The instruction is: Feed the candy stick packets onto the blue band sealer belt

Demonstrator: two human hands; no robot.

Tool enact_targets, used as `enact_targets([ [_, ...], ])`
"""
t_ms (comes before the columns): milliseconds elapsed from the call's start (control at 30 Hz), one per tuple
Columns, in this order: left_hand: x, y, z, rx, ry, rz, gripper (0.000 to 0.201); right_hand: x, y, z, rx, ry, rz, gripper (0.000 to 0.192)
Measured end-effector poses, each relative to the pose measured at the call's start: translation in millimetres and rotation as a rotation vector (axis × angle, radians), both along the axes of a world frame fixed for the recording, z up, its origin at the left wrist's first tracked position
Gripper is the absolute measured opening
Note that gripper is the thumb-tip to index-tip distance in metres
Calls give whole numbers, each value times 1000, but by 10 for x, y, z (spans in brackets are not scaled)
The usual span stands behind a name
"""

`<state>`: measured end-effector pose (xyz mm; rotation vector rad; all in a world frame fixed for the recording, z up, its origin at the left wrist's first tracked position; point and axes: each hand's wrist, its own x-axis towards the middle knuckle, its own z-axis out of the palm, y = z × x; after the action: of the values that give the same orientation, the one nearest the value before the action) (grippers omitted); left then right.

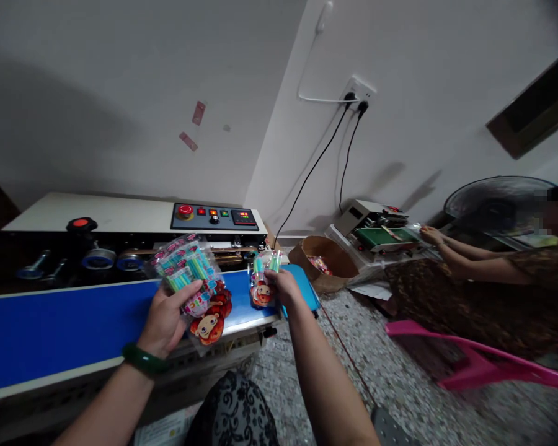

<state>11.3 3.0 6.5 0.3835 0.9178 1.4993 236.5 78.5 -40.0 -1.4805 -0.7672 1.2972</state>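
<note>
L hand (167, 319) is clamped on a fanned stack of packets (193, 285), thumb across the front, fingers behind; green bangle (144, 360) sits on that wrist. Packets are clear w/ pink print, blue-green sticks inside, cartoon-face cutouts hanging at the lower end, just right of the thumb. R hand (283, 286) is closed on a single packet (263, 282), held upright, sticks poking up above the fingers, face cutout below them. The 2 hands are near each other but not touching.

Under both grips: blue belt (51, 328) of a sealer machine (121, 217); single packet hangs over the belt's right end, the stack over its mid-right part. Behind the L grip, machine rollers and a control panel (214, 217) w/ red button, lit switches, red digits. Just past the R hand, a blue tray (307, 288); farther right a brown basket (328, 254).

Well to the right, another person's hand (430, 235) at a second, smaller sealer (376, 229); fan (497, 201) behind, pink chair (469, 362) on the speckled floor.
</note>
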Motion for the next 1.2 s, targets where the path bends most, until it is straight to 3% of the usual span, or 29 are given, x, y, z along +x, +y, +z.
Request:
enact_targets([
  [267,-101,-41,23,5,-12,18,47,-1,-59,77,-83,37,125,17],
  [433,-106,-42,18,6,-36,-11,46,-102,86,106,-103,-11,222,16],
  [533,-104,-39,-7,9,-58,-57,44,-235,85,211,-34,-71,185,17],
  [600,-102,-44,-23,4,-82,-115,41,-348,-26,334,94,-87,171,19],
  [667,-94,-57,-34,-1,-108,-193,39,-475,-200,473,232,-49,275,24],
  [767,-64,-87,-32,17,-112,-305,38,-647,-439,631,288,-14,501,27],
  [867,-28,-108,-17,38,-66,-323,41,-737,-534,663,313,-19,562,20],
  [967,0,-107,-8,34,-28,-286,43,-758,-536,591,344,82,527,17],
  [1200,49,-91,-36,1,-20,-271,45,-799,-600,398,301,252,215,23],
])
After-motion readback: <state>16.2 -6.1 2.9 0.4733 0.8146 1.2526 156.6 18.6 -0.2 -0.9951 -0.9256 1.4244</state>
